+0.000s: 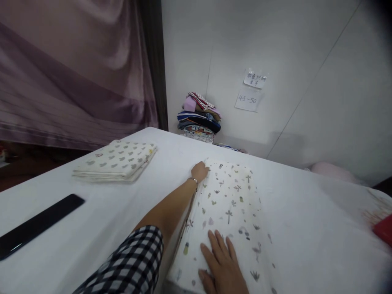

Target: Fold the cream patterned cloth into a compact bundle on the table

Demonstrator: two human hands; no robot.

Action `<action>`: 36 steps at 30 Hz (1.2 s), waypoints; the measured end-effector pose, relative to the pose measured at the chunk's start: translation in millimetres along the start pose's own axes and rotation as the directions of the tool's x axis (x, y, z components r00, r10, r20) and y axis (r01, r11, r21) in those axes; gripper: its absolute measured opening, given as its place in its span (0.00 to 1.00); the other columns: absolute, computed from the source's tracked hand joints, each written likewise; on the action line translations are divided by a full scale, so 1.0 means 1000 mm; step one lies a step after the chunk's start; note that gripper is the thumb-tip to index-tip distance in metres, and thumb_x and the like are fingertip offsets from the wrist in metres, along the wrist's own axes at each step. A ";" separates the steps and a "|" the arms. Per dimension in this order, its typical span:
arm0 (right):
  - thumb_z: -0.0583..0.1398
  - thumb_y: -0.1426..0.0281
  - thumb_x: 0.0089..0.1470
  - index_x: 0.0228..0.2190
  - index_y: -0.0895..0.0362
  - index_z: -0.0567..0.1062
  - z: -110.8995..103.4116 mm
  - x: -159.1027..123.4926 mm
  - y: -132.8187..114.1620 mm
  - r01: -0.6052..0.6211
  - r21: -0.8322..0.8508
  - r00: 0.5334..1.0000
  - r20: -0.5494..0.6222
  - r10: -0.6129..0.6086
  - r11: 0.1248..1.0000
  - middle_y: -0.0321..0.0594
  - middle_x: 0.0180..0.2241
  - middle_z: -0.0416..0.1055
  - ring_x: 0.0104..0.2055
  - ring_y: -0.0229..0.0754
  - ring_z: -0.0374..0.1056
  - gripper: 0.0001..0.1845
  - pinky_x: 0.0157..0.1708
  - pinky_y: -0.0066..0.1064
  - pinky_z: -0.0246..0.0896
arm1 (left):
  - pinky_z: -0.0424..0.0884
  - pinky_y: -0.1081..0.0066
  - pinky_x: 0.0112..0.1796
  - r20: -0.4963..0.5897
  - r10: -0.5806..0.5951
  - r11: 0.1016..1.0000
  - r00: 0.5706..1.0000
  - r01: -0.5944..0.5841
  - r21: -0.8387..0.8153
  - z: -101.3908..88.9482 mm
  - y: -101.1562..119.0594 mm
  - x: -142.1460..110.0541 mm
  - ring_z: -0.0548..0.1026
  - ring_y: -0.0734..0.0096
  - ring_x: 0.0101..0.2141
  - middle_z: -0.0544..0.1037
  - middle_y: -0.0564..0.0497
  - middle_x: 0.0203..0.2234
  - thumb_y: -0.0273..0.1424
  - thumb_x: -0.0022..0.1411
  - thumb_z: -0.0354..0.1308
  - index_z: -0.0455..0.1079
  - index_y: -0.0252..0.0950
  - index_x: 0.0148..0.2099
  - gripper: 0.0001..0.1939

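Observation:
A folded white cloth (226, 196) printed with palm trees, flamingos and small plants lies lengthwise before me on the white table. My left hand (200, 171) reaches out to its far left corner, with the fingers closed on the edge there; a bracelet is on the wrist. Nearer to me, my right hand (223, 263) rests on top of the same cloth, palm down with the fingers spread. A second folded cloth (118, 159), white with grey prints, sits to the left, apart from both hands.
A long dark flat object (39, 224) lies on the white table (294, 232) at the left. Stacked folded fabrics (199, 114) stand beyond the far edge, by a wall with paper notes (248, 98). A red item (383, 230) is at the right edge. A curtain (73, 69) hangs at the left.

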State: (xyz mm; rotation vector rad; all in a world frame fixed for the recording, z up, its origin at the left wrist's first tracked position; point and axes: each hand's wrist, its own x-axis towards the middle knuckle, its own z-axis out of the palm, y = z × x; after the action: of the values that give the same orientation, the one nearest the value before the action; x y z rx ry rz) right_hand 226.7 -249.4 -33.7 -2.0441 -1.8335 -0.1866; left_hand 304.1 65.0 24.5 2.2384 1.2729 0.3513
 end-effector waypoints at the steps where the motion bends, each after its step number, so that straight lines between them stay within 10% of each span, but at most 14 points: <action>1: 0.53 0.58 0.59 0.59 0.43 0.58 0.001 0.000 0.000 -0.005 0.002 1.000 0.006 0.005 1.000 0.38 0.62 0.52 0.62 0.54 0.51 0.27 0.56 0.53 0.55 | 0.66 0.68 0.39 0.001 0.002 1.000 1.000 -0.002 0.005 0.001 0.002 0.002 0.73 0.63 0.42 0.76 0.46 0.40 0.37 0.59 0.51 0.67 0.38 0.40 0.10; 18: 0.53 0.52 0.55 0.63 0.39 0.40 0.031 -0.005 0.011 0.023 -0.092 0.998 -0.062 -0.028 0.995 0.37 0.59 0.56 0.59 0.54 0.58 0.39 0.48 0.52 0.67 | 0.66 0.68 0.39 0.002 -0.024 0.999 1.000 0.024 0.030 0.007 0.016 0.035 0.72 0.59 0.45 0.75 0.42 0.43 0.40 0.59 0.52 0.69 0.35 0.41 0.14; 36: 0.52 0.48 0.54 0.62 0.41 0.47 0.032 -0.004 0.012 0.052 -0.182 0.992 -0.104 -0.071 0.982 0.39 0.57 0.60 0.58 0.52 0.58 0.38 0.45 0.47 0.69 | 0.67 0.66 0.39 -0.059 -0.028 0.998 0.998 0.025 -0.050 0.022 0.003 0.057 0.74 0.59 0.42 0.76 0.40 0.40 0.37 0.62 0.50 0.73 0.33 0.39 0.14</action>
State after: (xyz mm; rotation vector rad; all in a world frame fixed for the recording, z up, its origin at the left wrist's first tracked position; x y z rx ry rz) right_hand 233.0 -242.4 -67.0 -2.0504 -1.8724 -0.4881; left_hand 346.1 105.1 5.9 2.1827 1.3090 0.4375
